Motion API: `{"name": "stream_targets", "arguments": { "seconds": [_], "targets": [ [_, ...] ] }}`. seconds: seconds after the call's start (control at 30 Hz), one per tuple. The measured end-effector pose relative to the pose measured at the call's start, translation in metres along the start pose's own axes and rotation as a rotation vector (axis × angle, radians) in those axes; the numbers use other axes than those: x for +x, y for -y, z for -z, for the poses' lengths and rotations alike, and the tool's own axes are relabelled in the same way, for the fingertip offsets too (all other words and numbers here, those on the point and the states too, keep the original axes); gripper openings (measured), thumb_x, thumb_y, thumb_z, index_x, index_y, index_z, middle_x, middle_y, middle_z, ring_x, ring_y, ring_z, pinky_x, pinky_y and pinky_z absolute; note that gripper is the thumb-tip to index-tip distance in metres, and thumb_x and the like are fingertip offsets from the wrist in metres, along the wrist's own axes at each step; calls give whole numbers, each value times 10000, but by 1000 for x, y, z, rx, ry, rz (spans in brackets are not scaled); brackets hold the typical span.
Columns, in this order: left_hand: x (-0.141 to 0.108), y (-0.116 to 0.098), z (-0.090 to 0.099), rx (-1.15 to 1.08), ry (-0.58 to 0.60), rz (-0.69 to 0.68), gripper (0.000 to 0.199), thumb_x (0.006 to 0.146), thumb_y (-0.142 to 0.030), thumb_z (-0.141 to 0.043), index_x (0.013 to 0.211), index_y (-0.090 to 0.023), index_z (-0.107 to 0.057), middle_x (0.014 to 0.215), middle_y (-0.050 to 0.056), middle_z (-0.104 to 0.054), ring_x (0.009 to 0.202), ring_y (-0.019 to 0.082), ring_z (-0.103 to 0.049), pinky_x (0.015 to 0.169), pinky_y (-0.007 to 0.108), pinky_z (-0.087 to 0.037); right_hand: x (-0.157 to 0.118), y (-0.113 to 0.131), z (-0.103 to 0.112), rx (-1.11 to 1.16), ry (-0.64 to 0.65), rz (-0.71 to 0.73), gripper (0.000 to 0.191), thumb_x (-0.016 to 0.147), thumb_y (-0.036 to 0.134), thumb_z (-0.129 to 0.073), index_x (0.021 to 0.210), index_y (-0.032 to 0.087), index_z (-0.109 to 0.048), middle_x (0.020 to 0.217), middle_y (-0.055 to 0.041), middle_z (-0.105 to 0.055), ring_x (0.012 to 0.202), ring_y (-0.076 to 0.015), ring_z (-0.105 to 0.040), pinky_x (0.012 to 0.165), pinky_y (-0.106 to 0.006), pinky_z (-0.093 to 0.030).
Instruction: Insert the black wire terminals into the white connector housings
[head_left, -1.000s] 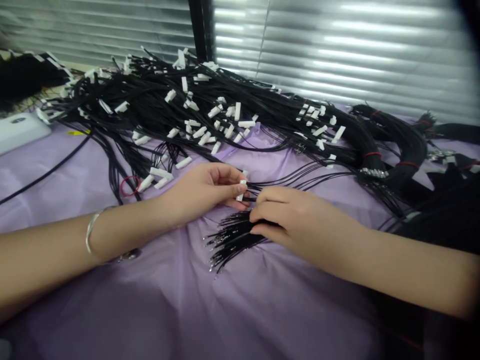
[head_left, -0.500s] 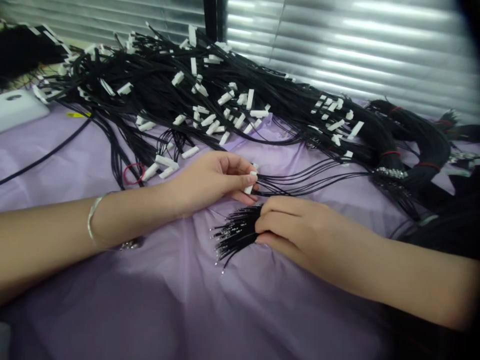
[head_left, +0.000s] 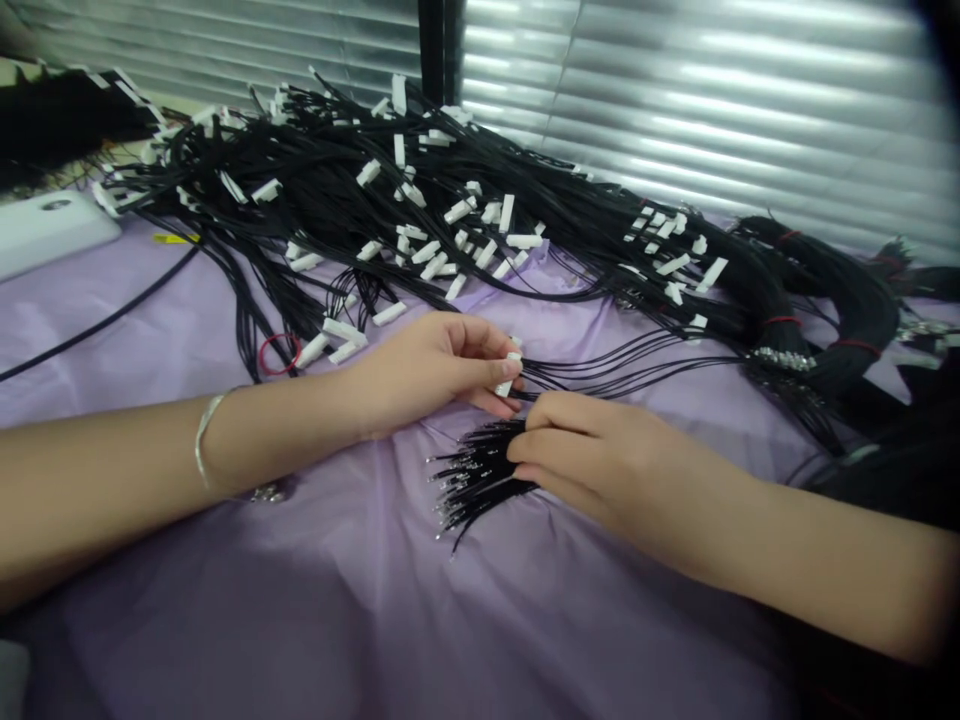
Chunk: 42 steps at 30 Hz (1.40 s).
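A small white connector (head_left: 509,374) is pinched between the thumb and fingers of my left hand (head_left: 431,370). Thin black wires (head_left: 637,365) run from it to the right, toward the bundles there. Just below, my right hand (head_left: 600,450) is closed at a bundle of black wires (head_left: 480,470) whose metal-tipped ends fan out to the left over the purple cloth (head_left: 360,600). Its fingertips are close to the connector and hide part of the bundle. Whether a single wire is between those fingertips I cannot make out.
A large heap of black cables (head_left: 322,170) with white connectors stretches along the back, before the window blinds (head_left: 690,100). Cable bundles tied with red bands (head_left: 784,320) lie at the right. A white phone-like object (head_left: 52,230) and a red ring (head_left: 279,354) are on the left.
The view has shifted slightly, so the heap and cloth sit a little lower and to the right. Both hands keep nearly the same hold, with the right fingertips slightly shifted.
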<state>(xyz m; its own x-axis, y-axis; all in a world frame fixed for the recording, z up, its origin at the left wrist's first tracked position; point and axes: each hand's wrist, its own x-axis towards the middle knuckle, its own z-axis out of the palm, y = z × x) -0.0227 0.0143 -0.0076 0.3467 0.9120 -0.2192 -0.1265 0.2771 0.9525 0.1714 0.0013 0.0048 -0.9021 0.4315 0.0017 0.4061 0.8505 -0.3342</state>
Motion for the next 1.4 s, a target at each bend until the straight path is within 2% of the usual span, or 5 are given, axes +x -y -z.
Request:
{"name": "stream_targets", "arguments": {
  "seconds": [0.33, 0.63, 0.87, 1.1, 1.4],
  "targets": [
    [-1, -3, -1, 17, 9, 43, 67, 789, -70, -630, 774, -120, -672, 719, 3, -666, 657, 115, -681, 631, 200, -575, 3, 0, -1, 27, -263, -1, 141, 849, 126, -582, 797, 138, -712, 774, -39, -646, 726, -129, -595, 651, -240, -489],
    [-2, -4, -1, 50, 3, 45, 59, 784, -79, -639, 801, -122, -674, 749, -1, -678, 621, 88, -667, 633, 173, -560, 6, 0, 3, -2, -154, 54, 116, 848, 136, -597, 782, 161, -689, 810, -32, -640, 737, -126, -580, 669, -246, -493],
    [-2, -4, 0, 69, 4, 78, 55, 798, -115, -639, 853, -117, -650, 780, 23, -702, 674, 127, -696, 673, 220, -573, 0, 7, -2, 42, -144, -72, 141, 901, 120, -478, 815, 130, -590, 854, -62, -589, 845, -170, -544, 775, -309, -469],
    [-10, -10, -12, 73, -77, 98, 49, 800, -79, -626, 810, -120, -652, 663, -15, -683, 601, 78, -663, 576, 119, -517, 3, 8, 23, 308, -223, -194, 105, 834, 113, -532, 868, 172, -612, 796, 36, -657, 701, -60, -578, 630, -174, -419],
    [-24, -2, -16, -74, -103, 240, 45, 808, -122, -663, 847, -131, -641, 747, 0, -711, 672, 110, -705, 656, 160, -579, 1, -5, 32, 443, -184, -428, 132, 749, 196, -556, 622, 198, -589, 509, 92, -527, 458, -29, -428, 403, -151, -307]
  ]
}}
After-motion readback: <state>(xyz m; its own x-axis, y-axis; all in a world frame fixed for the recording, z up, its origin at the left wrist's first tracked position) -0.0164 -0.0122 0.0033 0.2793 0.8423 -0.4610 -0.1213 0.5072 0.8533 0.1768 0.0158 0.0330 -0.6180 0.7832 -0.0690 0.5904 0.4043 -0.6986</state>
